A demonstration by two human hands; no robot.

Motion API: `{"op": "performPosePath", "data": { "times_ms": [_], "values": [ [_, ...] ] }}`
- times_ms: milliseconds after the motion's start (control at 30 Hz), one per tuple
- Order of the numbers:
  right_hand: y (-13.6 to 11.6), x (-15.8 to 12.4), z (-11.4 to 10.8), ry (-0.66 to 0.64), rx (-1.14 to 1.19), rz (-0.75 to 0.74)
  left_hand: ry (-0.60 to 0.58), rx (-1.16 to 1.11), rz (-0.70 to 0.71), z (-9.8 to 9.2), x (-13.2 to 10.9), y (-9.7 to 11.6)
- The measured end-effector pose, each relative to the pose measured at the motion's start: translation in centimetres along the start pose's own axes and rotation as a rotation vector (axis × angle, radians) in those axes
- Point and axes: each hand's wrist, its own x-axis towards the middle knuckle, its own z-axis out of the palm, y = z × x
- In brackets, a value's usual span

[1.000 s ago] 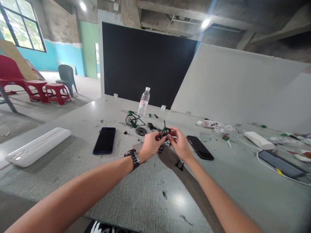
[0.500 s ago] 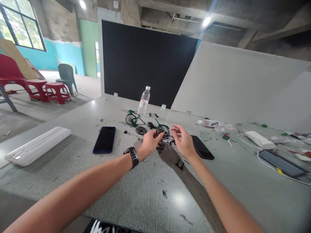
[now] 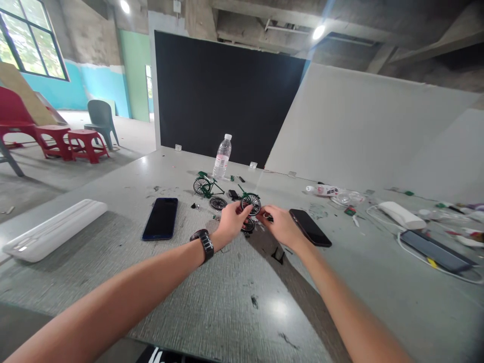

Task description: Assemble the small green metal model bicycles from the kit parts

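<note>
My left hand, wearing a dark watch, pinches a small model bicycle wheel with a green fork and fender attached. Just right of it, my right hand has its fingers drawn together low over some small silver and black parts; what lies between the fingertips is too small to make out. Under the held wheel, another wheel is partly hidden by my left hand. Farther back stands a green model bicycle frame with one wheel on it. A loose wheel lies flat in front of that frame.
A water bottle stands behind the parts. Phones lie on both sides, one at left and one at right. A long white case is far left. Cables, a power bank and plastic packaging occupy the right.
My right hand has moved left and down to the small parts beside the held wheel, its fingers closing. My left hand keeps its hold on the wheel. The view has shifted slightly.
</note>
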Motion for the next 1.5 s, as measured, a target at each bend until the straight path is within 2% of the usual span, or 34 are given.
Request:
{"op": "performPosePath", "data": {
  "times_ms": [233, 467, 767, 1167, 1267, 1367, 1500],
  "values": [
    [-0.3, -0.2, -0.5, -0.229, 0.107, -0.028, 0.032, 0.002, -0.001, 0.0, 0.1, -0.1],
    [-1.5, -0.3, -0.2, -0.306, 0.141, -0.028, 0.064, 0.066, 0.028, -0.1, 0.2, -0.1],
    [-2.4, -0.1, 0.7, -0.321, 0.162, -0.069, 0.083, 0.136, 0.093, -0.3, 0.1, -0.2],
    [-1.8, -0.2, 1.5, -0.326, 0.107, -0.061, 0.079, 0.119, 0.08, -0.2, 0.3, -0.5],
    [-1.6, -0.2, 1.1, -0.292, 0.085, -0.047, 0.079, 0.089, 0.066, -0.2, 0.4, -0.5],
    [-0.9, -0.1, 0.4, -0.205, 0.07, -0.015, 0.082, 0.059, 0.052, -0.3, 0.4, -0.6],
    [-0.1, -0.1, -0.4, 0.035, 0.055, -0.002, 0.069, 0.054, 0.044, -0.2, 0.4, -0.7]
  ]
}}
